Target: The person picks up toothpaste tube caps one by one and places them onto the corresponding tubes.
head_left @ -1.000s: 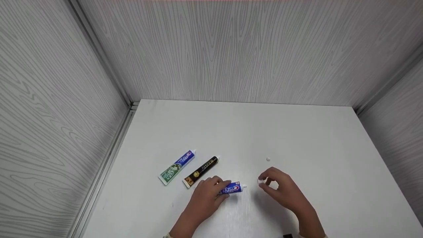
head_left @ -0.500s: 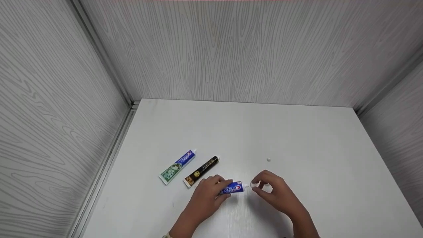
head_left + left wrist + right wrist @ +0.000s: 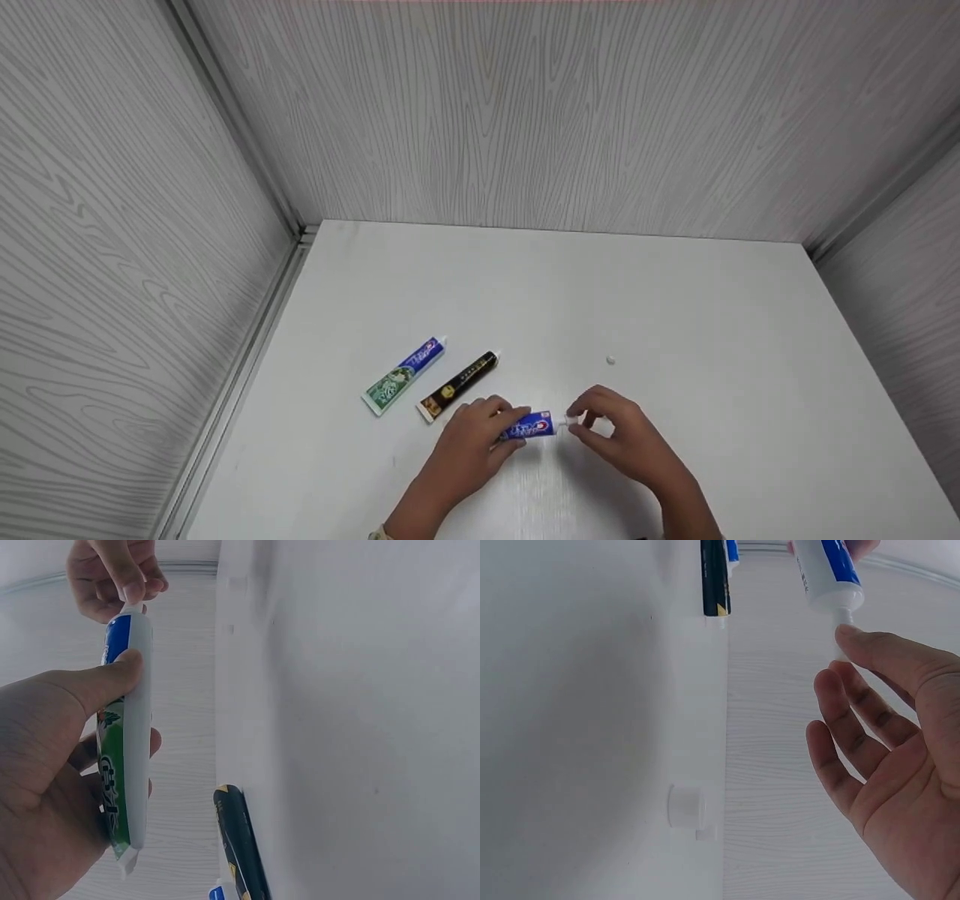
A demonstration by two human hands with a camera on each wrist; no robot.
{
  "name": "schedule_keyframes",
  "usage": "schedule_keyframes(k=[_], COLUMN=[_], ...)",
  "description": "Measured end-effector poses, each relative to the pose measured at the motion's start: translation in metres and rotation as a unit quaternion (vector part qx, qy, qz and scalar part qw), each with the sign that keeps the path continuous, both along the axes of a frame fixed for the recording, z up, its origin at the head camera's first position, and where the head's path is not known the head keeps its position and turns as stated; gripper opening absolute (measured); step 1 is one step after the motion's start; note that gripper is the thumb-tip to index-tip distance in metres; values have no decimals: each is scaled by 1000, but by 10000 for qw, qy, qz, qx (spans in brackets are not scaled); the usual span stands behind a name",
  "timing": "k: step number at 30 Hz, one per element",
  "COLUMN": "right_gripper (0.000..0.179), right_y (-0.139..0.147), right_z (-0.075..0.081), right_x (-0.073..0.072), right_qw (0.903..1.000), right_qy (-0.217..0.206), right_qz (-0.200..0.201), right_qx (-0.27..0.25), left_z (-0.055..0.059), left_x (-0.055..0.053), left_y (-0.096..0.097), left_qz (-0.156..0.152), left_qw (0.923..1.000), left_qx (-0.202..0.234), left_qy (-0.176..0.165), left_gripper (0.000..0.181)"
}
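Observation:
My left hand (image 3: 471, 444) grips a blue, green and white toothpaste tube (image 3: 531, 425) around its body, with the nozzle end pointing right. In the left wrist view, the thumb lies across the front of the tube (image 3: 139, 757). At the nozzle, my right hand (image 3: 619, 429) pinches a small white cap (image 3: 572, 421) between thumb and fingers. The right wrist view shows the thumb right at the nozzle (image 3: 843, 616), hiding much of the cap. The other right fingers are loosely bent.
A black and gold toothpaste tube (image 3: 459, 385) and a blue-green toothpaste tube (image 3: 405, 375) lie slanted on the white table (image 3: 555, 292), left of the hands. Another small white cap (image 3: 610, 360) lies beyond the right hand. Wood-grain panels (image 3: 480, 112) enclose the table at the back and sides.
My right hand has moved left, bringing the pinched white cap from apart from the tube to its nozzle. My left hand and its tube have stayed almost still.

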State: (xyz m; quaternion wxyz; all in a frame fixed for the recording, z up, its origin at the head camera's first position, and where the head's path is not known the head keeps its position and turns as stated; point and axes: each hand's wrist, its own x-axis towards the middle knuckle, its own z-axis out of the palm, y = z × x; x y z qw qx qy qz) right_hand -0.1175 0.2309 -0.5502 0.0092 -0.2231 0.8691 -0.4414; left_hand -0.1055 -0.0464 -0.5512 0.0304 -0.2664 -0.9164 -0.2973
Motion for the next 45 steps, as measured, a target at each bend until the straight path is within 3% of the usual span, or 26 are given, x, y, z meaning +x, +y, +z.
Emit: schedule_keyframes(k=[12, 24, 34, 41, 45], right_gripper=[21, 13, 19, 26, 25], right_y=[-3, 0, 1, 0, 1], right_z=[2, 4, 0, -1, -2], right_x=[-1, 1, 0, -1, -2], right_qw=[9999, 9985, 9970, 9945, 9949], right_qy=[-67, -473, -705, -1020, -980], right_qz=[150, 164, 320, 194, 238], right_qx=[49, 234, 89, 149, 50], left_z=[-2, -2, -3, -1, -1], left_x=[-2, 0, 1, 1, 2], left_y=[0, -1, 0, 1, 0], left_qz=[-83, -112, -152, -178, -212], left_qw=[9999, 9999, 9998, 9998, 9998], left_qx=[66, -5, 47, 29, 20], left_qy=[-122, 82, 95, 38, -4], left_gripper=[43, 43, 44, 43, 43])
